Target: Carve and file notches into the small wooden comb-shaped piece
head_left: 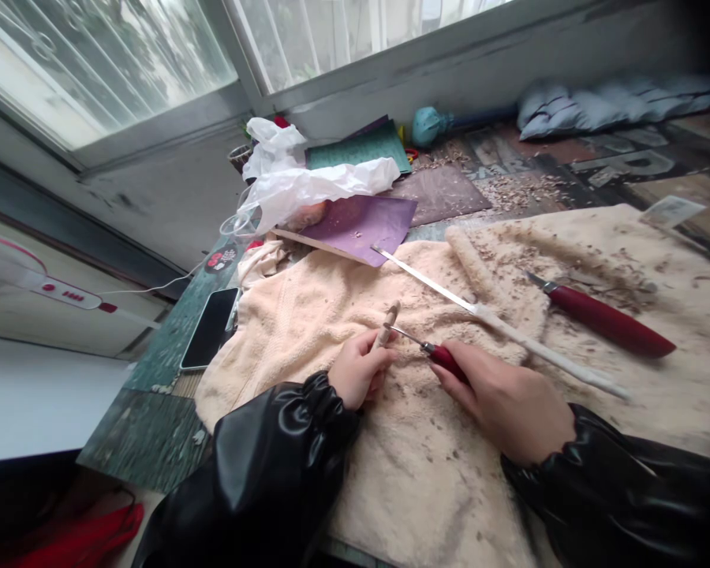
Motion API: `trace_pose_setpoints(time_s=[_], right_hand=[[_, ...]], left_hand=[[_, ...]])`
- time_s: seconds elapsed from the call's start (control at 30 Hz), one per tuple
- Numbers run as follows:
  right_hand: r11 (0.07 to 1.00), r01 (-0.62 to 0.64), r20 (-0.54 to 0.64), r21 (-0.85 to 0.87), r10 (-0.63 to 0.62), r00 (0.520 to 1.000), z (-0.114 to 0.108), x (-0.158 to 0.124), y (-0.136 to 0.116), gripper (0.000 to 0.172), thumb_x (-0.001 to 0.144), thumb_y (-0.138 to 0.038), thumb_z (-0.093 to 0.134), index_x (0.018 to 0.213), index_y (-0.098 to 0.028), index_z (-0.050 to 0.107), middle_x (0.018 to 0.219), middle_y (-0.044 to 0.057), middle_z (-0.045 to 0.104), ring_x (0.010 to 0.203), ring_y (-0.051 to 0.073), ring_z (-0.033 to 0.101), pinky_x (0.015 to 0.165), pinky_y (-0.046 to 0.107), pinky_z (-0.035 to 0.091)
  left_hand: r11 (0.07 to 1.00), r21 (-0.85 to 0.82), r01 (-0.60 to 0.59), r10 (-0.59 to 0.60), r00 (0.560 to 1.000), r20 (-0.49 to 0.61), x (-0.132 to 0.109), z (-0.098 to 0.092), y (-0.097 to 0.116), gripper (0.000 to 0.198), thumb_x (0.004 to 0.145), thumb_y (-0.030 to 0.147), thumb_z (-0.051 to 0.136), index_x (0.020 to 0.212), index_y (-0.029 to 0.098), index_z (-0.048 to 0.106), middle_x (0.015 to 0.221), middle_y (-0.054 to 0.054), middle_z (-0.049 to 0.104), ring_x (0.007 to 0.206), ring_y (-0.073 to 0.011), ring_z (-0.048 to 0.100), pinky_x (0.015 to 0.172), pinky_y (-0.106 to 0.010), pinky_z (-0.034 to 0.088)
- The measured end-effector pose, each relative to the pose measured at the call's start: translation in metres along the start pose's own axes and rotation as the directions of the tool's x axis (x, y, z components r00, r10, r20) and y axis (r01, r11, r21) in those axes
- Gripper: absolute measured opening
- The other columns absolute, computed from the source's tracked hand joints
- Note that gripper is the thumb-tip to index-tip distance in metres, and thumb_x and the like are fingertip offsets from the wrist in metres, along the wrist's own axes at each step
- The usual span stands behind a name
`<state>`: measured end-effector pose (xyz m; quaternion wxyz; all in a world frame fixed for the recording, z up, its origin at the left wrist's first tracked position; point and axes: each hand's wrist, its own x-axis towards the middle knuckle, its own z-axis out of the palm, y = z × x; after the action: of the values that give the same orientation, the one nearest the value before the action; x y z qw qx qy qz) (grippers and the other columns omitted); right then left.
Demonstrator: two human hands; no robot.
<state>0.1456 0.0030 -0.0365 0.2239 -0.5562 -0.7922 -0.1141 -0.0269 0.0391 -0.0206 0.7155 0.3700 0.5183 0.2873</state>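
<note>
My left hand is closed around a small, slim piece of wood, whose upper end sticks out above the fingers. In my right hand is a carving knife with a red handle and a thin metal shaft. Its tip meets the side of the wood, just above my left fingers. Both hands are over a cream fleece cloth strewn with shavings. To the right lies a larger red-handled knife. Between it and my hands rests a long, flat metal tool with a whitish wrapped handle.
Beyond the cloth are purple sheets, a white plastic bag and a green sheet. A tablet or phone lies at the left table edge. Wood shavings cover the far right, near a grey-blue padded bundle below the window.
</note>
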Motion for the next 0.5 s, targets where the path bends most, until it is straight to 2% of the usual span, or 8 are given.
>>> trace_pose_setpoints(time_s=[0.27,0.37,0.5], right_hand=[[0.995,-0.078,0.170,-0.060,0.087,0.982,0.013,-0.007,0.000,0.034,0.086,-0.045,0.035,0.072,-0.021,0.054,0.058,-0.001,0.059,0.039,0.008,0.046,0.037,0.022,0.017],[0.987,-0.145,0.240,-0.071,0.158,0.958,0.010,-0.004,-0.002,0.033,0.085,-0.046,0.035,0.073,-0.021,0.054,0.056,-0.001,0.058,0.039,0.009,0.048,0.038,0.022,0.017],[0.988,-0.155,0.362,-0.004,0.146,0.921,0.003,0.001,-0.005,0.031,0.085,-0.044,0.036,0.073,-0.021,0.052,0.053,0.000,0.058,0.040,0.011,0.051,0.038,0.022,0.019]], left_hand=[[0.995,0.086,-0.050,0.055,0.997,-0.054,0.001,0.004,-0.001,0.020,0.060,0.024,0.052,0.078,0.018,0.045,0.035,0.012,0.027,0.027,-0.0036,0.020,0.026,-0.014,0.017],[0.990,0.127,-0.057,0.066,0.995,-0.071,0.002,0.005,-0.001,0.016,0.060,0.022,0.050,0.073,0.018,0.043,0.033,0.012,0.026,0.027,-0.0037,0.021,0.026,-0.014,0.018],[0.984,0.165,-0.065,0.079,0.994,-0.078,0.003,0.005,-0.001,0.013,0.060,0.021,0.050,0.069,0.018,0.042,0.033,0.011,0.027,0.026,-0.0033,0.022,0.027,-0.014,0.018]])
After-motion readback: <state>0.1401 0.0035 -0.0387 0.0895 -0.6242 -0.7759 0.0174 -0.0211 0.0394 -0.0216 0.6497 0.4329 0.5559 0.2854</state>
